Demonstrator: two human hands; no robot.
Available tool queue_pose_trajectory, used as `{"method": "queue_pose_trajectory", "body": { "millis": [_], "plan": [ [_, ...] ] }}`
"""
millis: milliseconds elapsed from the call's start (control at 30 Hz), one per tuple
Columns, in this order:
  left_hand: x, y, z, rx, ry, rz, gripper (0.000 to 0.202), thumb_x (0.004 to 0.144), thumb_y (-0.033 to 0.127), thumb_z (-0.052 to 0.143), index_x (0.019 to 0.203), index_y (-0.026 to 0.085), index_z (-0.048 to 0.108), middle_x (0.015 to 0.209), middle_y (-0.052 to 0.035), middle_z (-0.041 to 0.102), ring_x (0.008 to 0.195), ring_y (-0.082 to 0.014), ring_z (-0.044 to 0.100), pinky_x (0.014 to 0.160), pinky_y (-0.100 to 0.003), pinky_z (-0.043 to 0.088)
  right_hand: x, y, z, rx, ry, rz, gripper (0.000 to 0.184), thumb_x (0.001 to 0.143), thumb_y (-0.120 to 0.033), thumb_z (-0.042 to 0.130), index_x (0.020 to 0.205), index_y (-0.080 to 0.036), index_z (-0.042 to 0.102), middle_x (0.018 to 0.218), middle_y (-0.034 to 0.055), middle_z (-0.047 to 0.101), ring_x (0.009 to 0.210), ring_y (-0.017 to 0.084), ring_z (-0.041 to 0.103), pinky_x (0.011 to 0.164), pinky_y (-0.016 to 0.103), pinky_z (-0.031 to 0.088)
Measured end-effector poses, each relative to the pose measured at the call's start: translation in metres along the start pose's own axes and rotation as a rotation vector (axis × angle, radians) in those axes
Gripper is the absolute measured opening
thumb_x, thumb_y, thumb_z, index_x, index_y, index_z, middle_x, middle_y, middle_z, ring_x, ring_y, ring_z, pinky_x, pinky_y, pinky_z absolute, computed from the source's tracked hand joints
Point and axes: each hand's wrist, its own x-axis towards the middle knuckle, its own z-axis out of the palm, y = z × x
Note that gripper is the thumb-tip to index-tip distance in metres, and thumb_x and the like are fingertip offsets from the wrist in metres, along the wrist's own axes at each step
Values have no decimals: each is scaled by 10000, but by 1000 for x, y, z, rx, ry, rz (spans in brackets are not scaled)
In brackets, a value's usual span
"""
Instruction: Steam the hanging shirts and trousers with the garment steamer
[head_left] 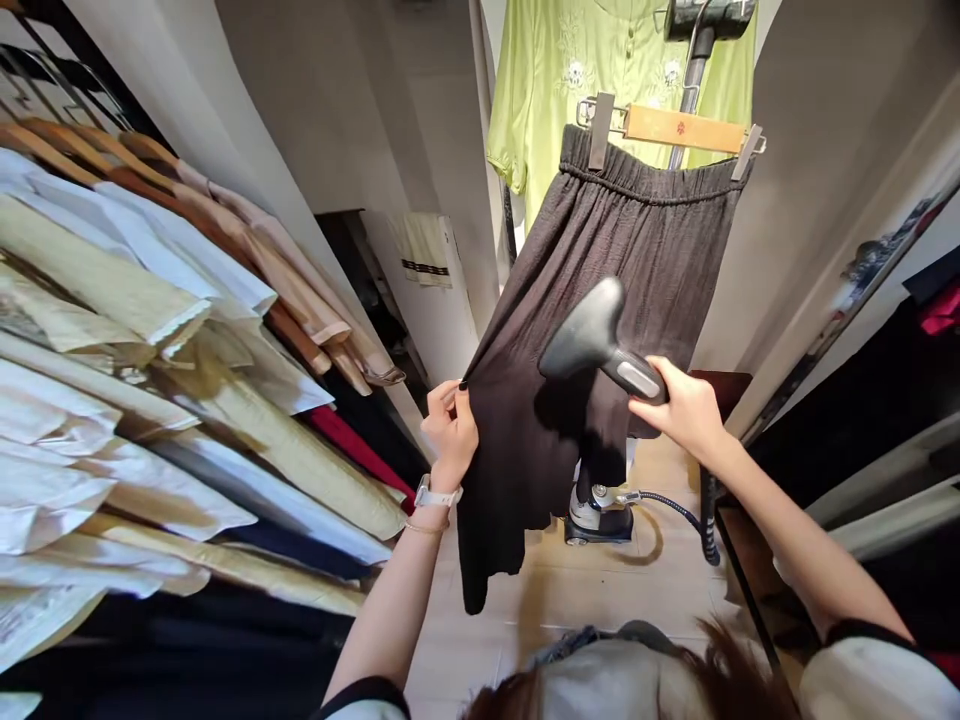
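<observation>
A dark garment with a gathered elastic waist (637, 240) hangs by clips from a wooden hanger (679, 128); whether it is a skirt or wide trousers I cannot tell. My left hand (451, 425) pinches its left edge and draws the fabric out to the left. In my right hand (686, 410), the fingers are wrapped round the handle of a grey garment steamer head (589, 335). The steamer head is in front of the middle of the fabric, its shadow falling below it; contact with the cloth is unclear. Behind hangs a light green embroidered top (540, 100).
A clothes rack (82, 165) packed with shirts runs along the left. More clothes (847, 420) hang at the right. The steamer base (600, 515) sits on the wooden floor behind the hem, with a hose (671, 505) leading right. A black pole (694, 75) supports the hanging clothes.
</observation>
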Motion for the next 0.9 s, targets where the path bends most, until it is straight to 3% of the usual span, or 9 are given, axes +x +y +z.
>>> {"method": "queue_pose_trajectory", "body": {
  "millis": [133, 367, 567, 700, 900],
  "plan": [
    [-2, 14, -10, 62, 8, 48, 261, 954, 410, 578, 977, 158, 639, 699, 3, 620, 519, -81, 529, 538, -201, 366, 41, -13, -17, -149, -81, -125, 586, 829, -400, 680, 1357, -173, 563, 1174, 109, 741, 1006, 305, 724, 802, 373, 540],
    [-9, 29, -23, 99, -126, 23, 262, 943, 418, 570, 980, 169, 642, 546, 63, 496, 416, -65, 383, 485, -201, 282, 62, -34, -19, -277, -316, -295, 556, 910, -459, 656, 1370, -176, 526, 1256, 119, 694, 976, 311, 719, 774, 365, 509],
    [-9, 38, -29, 106, -91, -1, 281, 947, 443, 583, 988, 169, 630, 586, 64, 494, 406, -46, 346, 458, -196, 242, 73, -37, -15, -182, -268, -177, 546, 934, -458, 615, 1383, -169, 503, 1256, 119, 694, 1006, 304, 706, 827, 364, 493],
    [-9, 43, -31, 89, -95, -42, 312, 962, 473, 579, 1000, 165, 609, 605, 71, 480, 396, -28, 287, 439, -191, 209, 76, -38, -14, -129, -349, -232, 504, 902, -436, 643, 1330, -188, 549, 1201, 99, 723, 974, 299, 714, 811, 358, 491],
    [-14, 46, -29, 55, -98, -99, 329, 965, 498, 574, 1003, 171, 593, 535, 106, 346, 391, -36, 239, 439, -200, 150, 85, -31, -5, -70, -189, -111, 512, 911, -426, 594, 1347, -169, 517, 1210, 115, 718, 1011, 298, 704, 821, 357, 483]
  ]
}}
